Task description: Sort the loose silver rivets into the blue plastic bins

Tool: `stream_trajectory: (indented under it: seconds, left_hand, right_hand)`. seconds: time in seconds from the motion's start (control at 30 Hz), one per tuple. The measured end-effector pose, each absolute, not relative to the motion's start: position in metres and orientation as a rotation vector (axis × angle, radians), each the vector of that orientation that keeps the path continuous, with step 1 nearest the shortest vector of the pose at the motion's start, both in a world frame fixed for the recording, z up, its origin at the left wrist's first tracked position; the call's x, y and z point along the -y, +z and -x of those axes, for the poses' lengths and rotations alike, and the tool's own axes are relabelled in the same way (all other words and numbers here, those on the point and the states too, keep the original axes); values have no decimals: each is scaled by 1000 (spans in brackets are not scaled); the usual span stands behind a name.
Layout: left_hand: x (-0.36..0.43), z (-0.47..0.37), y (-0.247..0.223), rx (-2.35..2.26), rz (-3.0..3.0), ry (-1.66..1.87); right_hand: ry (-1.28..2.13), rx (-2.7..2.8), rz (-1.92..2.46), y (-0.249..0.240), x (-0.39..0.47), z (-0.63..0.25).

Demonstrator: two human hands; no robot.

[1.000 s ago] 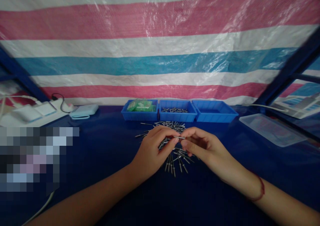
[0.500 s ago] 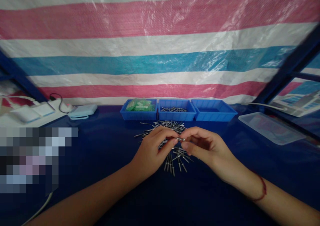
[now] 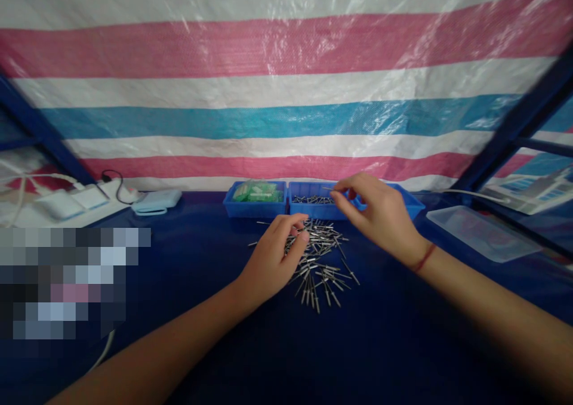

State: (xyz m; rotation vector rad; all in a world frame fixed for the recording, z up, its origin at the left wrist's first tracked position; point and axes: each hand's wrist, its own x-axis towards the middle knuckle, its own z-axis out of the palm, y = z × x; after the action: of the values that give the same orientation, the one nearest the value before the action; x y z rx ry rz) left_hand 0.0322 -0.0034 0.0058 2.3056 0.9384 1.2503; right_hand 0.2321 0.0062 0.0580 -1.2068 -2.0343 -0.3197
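Right hand (image 3: 380,205): thumb and forefinger pinch one thin metal pin (image 3: 328,188) near its end, held above the middle bin (image 3: 313,212). Left hand (image 3: 271,259): thumb and forefinger stand apart at the left side of the heap of pins (image 3: 324,236) on the worktop (image 3: 349,357); no piece is seen between them, and whether the curled fingers behind hold anything cannot be told.

Principal risk: the grip covers little of the pin, so a slight roll of the fingertips could let it turn or slip. Released off line, it could strike the rim and fall to the worktop or into the right bin (image 3: 410,197), which the right hand partly covers.

Secondary risk: the heap lies loose and crossed, with stray pins at its edges. A low sweep of the left hand could scatter these or lift several together.

Minor risk: the left bin (image 3: 256,210), filled with green packets (image 3: 257,191), stands just beside the middle bin; a knock to one could shift its neighbour.
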Motion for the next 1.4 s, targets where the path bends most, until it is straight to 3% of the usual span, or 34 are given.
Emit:
stream_trajectory:
  seconds: [0.13,0.47,1.4]
  left_hand:
    - [-3,-28,5,-995,-2379,1191]
    - [2,-32,4,-964,-2556,1026]
    - [6,-35,5,-960,-2566,936]
  right_hand:
    - [-257,2109,1318,49,-31,-234]
    - [245,2379,1211,21,19,-247]
    - [252,2453,1184,18,24,-241]
